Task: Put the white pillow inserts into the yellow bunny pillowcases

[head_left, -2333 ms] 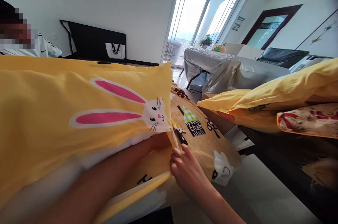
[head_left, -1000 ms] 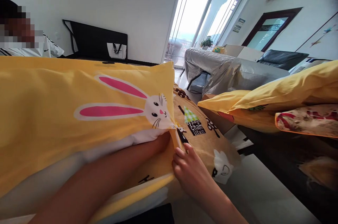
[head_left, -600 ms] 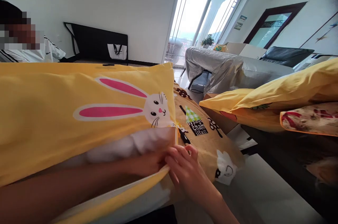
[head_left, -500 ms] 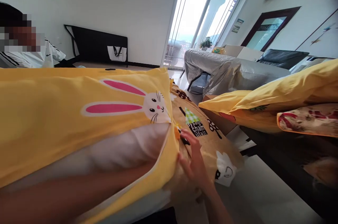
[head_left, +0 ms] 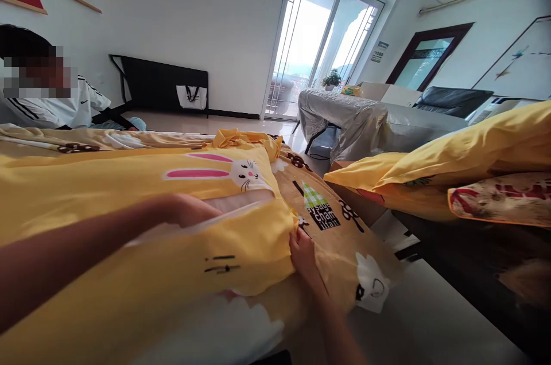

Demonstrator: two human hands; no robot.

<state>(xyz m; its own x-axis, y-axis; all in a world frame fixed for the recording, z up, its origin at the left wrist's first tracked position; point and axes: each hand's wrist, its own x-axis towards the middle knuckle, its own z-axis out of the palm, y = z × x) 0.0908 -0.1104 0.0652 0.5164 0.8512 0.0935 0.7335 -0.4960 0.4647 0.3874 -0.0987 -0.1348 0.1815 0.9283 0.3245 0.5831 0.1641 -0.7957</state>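
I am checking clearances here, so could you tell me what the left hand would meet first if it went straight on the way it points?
Probably the white pillow insert inside the yellow rabbit pillowcase; the left hand already points into its opening.

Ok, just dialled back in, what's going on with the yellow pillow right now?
A person is working a white pillow into a yellow rabbit-print pillowcase lying on a tan patterned bedsheet. The left hand rests at the pillowcase's open slit, fingers on the white filling. The right hand grips the pillowcase's corner edge. Another person sits behind, not touching it.
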